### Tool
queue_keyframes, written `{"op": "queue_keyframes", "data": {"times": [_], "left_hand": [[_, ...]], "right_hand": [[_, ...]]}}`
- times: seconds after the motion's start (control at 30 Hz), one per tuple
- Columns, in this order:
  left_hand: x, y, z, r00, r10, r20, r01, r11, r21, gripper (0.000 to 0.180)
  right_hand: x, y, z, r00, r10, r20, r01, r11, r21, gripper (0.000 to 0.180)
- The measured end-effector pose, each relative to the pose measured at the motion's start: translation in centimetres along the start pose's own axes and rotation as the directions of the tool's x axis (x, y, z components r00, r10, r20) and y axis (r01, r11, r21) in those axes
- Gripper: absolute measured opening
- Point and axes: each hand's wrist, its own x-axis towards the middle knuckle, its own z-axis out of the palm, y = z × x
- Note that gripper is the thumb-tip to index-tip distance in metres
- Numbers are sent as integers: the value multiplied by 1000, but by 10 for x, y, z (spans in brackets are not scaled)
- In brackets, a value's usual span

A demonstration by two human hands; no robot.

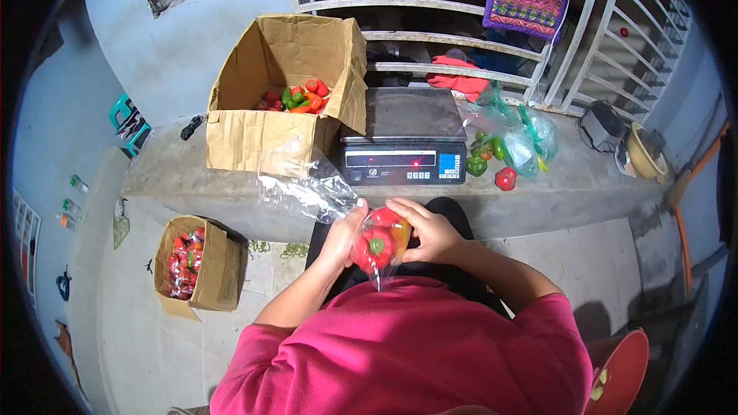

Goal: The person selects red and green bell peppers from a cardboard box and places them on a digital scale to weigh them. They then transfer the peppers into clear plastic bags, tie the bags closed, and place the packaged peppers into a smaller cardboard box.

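Left hand (344,237) and right hand (438,235) together now, clasping bagged peppers (367,252) (wrapping, it seems), and the loose plastic (327,190) likely needs gathering.

Strong, cool light whitens the wall (184,61) and desk (561,192) and brightens the shirt (400,346), while the space behind the rails (392,36) stays dark. White glare streaks the plastic (307,184). A rounded shadow darkens the floor (550,261) at lower right. Straight edges bend toward the black rim; the middle looks fairly sharp.
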Motion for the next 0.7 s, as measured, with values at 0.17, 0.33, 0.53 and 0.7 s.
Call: {"op": "queue_keyframes", "data": {"times": [0.17, 0.33, 0.53, 0.7], "left_hand": [[-11, 9, 11, 880, 472, 60, -369, 596, 713, 31], [13, 10, 7, 800, 600, 6, -574, 762, 300, 30], [-13, 27, 12, 983, 144, -118, -128, 983, 133, 42], [-20, 19, 21, 962, -168, -214, 219, 944, 246, 42]], "right_hand": [[0, 7, 15, 794, 192, 577, -545, -195, 815, 67], [-8, 12, 20, 885, -103, 454, -457, -13, 889, 48], [13, -33, -30, 946, -285, 156, 325, 832, -449, 53], [7, 9, -3, 999, -26, -43, 27, 999, 19, 54]]}}
